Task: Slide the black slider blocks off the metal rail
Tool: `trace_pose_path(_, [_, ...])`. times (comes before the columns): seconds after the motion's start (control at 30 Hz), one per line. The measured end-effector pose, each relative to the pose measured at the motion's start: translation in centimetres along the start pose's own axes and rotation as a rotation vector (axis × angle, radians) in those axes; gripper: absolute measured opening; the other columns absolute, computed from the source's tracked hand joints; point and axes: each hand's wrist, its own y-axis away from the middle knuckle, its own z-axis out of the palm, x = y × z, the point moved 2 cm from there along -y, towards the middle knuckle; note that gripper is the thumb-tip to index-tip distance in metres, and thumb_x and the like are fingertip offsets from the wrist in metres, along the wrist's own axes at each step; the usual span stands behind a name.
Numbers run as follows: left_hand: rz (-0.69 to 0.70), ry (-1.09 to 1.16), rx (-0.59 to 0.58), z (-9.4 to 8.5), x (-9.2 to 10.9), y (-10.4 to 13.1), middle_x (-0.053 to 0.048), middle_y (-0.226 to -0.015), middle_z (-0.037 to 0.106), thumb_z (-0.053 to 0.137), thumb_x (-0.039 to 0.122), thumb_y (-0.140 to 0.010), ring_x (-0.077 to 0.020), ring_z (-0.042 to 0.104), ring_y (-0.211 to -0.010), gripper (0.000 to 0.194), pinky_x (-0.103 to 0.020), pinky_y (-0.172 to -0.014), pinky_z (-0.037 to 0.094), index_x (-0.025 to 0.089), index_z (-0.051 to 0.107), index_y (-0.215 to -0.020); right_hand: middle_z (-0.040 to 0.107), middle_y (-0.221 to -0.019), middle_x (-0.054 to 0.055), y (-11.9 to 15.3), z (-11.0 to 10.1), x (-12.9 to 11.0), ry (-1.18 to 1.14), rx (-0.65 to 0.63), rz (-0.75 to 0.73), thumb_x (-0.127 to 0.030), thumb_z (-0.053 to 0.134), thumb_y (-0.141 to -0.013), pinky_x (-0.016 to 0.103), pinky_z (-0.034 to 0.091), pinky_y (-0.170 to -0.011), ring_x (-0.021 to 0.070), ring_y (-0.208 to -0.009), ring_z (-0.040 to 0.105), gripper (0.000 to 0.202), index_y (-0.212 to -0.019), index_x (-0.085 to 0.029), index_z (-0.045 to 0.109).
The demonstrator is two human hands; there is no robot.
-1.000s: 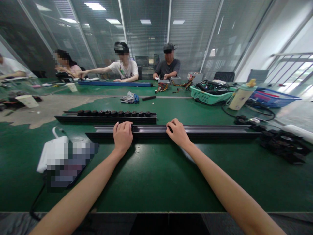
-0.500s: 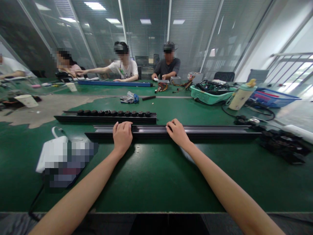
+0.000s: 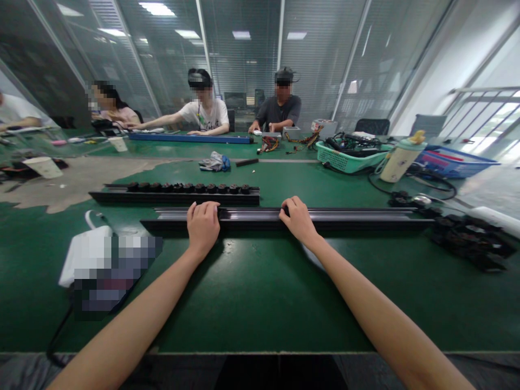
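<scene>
From my remote station I have the left grip (image 3: pixel 203 227) and the right grip (image 3: pixel 299 219) bent over the long black rail (image 3: pixel 252 215) lying across the green counter (image 3: pixel 260 303), though I cannot tell whether either closes on anything, while a second rail (image 3: pixel 179 199) lined with black pieces (image 3: pixel 199 188) sits just beyond.

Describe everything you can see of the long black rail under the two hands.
The long black rail lies flat, crosswise, on the green table. It looks like metal, with dark raised edges and a shiny grey channel running between them. The left hand and right hand appear to touch it, hiding short stretches. Its right end lies close to some black parts; contact there is unclear.
</scene>
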Motion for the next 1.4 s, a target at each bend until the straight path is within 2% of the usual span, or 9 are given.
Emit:
trace_pose_path(0.6, [0.009, -0.02, -0.001, 0.01, -0.01, -0.01, -0.013, -0.12, 0.079, 0.033, 0.028, -0.109, -0.0307, 0.07, -0.114, 0.043, -0.053, -0.126, 0.037, 0.018, 0.073, -0.118, 0.065, -0.1, 0.014, 0.32, -0.01, 0.49, 0.157, 0.087, 0.019, -0.015, 0.05, -0.095, 0.039, 0.044, -0.087, 0.0279, -0.094, 0.058, 0.017, -0.09, -0.019, 0.065])
trace_pose_path(0.83, [0.011, -0.021, 0.0, -0.02, -0.13, 0.01, -0.012, -0.12, 0.079, 0.033, 0.028, -0.109, -0.0294, 0.07, -0.114, 0.041, -0.051, -0.126, 0.037, 0.02, 0.073, -0.118, 0.065, -0.099, 0.015, 0.36, -0.23, 0.33, 0.208, 0.073, 0.046, -0.015, 0.049, -0.095, 0.04, 0.044, -0.087, 0.0282, -0.094, 0.059, 0.018, -0.09, -0.017, 0.065])
trace_pose_path(1.13, [0.0, 0.002, -0.006, -0.17, -0.1, 0.0, -0.013, -0.12, 0.078, 0.034, 0.028, -0.108, -0.0301, 0.07, -0.115, 0.04, -0.053, -0.126, 0.037, 0.021, 0.072, -0.117, 0.064, -0.094, 0.012, 0.46, -0.28, 0.38, 0.197, 0.133, 0.039, -0.016, 0.05, -0.094, 0.04, 0.043, -0.083, 0.0266, -0.086, 0.055, 0.017, -0.086, -0.021, 0.064])
trace_pose_path(1.4, [-0.008, -0.008, -0.013, -0.15, -0.08, 0.03, -0.012, -0.121, 0.078, 0.033, 0.028, -0.109, -0.0296, 0.07, -0.116, 0.04, -0.052, -0.126, 0.036, 0.021, 0.072, -0.117, 0.066, -0.096, 0.014, 0.49, -0.41, 0.27, 0.241, 0.131, 0.062, -0.016, 0.049, -0.094, 0.04, 0.042, -0.085, 0.0278, -0.09, 0.057, 0.017, -0.087, -0.02, 0.064])
